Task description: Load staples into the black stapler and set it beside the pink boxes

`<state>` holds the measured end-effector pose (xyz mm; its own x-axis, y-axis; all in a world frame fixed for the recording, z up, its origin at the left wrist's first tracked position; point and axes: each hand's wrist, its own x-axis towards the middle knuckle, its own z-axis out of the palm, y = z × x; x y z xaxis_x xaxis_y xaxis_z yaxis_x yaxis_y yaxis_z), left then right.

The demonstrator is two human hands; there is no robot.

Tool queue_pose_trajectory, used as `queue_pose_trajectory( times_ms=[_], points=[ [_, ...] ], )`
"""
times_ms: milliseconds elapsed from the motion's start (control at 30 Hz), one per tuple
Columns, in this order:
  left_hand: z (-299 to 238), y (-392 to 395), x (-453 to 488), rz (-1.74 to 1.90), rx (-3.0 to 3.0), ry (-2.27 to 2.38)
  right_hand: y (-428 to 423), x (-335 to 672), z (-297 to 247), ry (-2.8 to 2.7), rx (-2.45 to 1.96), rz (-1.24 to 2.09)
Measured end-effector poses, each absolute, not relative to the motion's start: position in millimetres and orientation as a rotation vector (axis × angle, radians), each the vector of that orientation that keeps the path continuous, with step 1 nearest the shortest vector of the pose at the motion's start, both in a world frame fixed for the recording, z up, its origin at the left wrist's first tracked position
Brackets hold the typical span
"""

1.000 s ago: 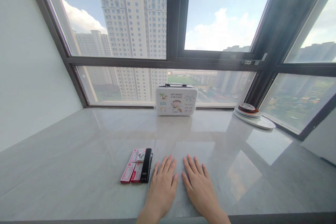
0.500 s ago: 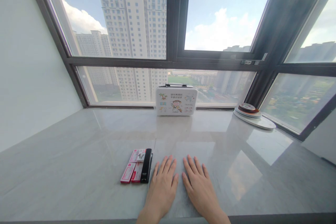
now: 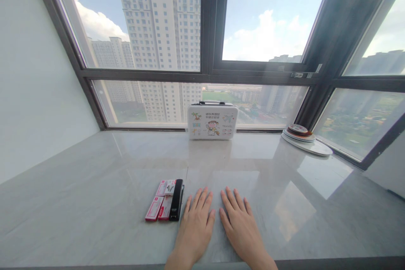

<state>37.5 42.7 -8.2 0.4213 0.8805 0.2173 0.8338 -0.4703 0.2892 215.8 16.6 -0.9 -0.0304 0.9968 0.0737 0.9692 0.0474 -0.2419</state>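
My left hand (image 3: pixel 194 225) and my right hand (image 3: pixel 240 225) lie flat, palms down, side by side on a pale marble sill (image 3: pixel 95 185), fingers stretched out, holding nothing. Just left of my left hand lies a black stapler (image 3: pixel 176 199), close to the fingers but not touched. Against the stapler's left side lie several small red-and-white boxes (image 3: pixel 160 200).
A white case with cartoon pictures and a dark handle (image 3: pixel 212 122) stands upright at the back against the window. A stack of plates (image 3: pixel 305 138) sits at the back right. A white wall bounds the sill on the left, dark window frames at the back and right.
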Motion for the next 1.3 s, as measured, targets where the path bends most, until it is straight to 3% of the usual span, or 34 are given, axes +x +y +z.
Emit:
queue_pose_trajectory(
  times_ms=[1300],
  points=[
    [-8.3, 42.4, 37.7, 0.517, 2.525, 1.549, 16.7, 216.1, -1.2, -2.096, -2.019, 0.183]
  ],
)
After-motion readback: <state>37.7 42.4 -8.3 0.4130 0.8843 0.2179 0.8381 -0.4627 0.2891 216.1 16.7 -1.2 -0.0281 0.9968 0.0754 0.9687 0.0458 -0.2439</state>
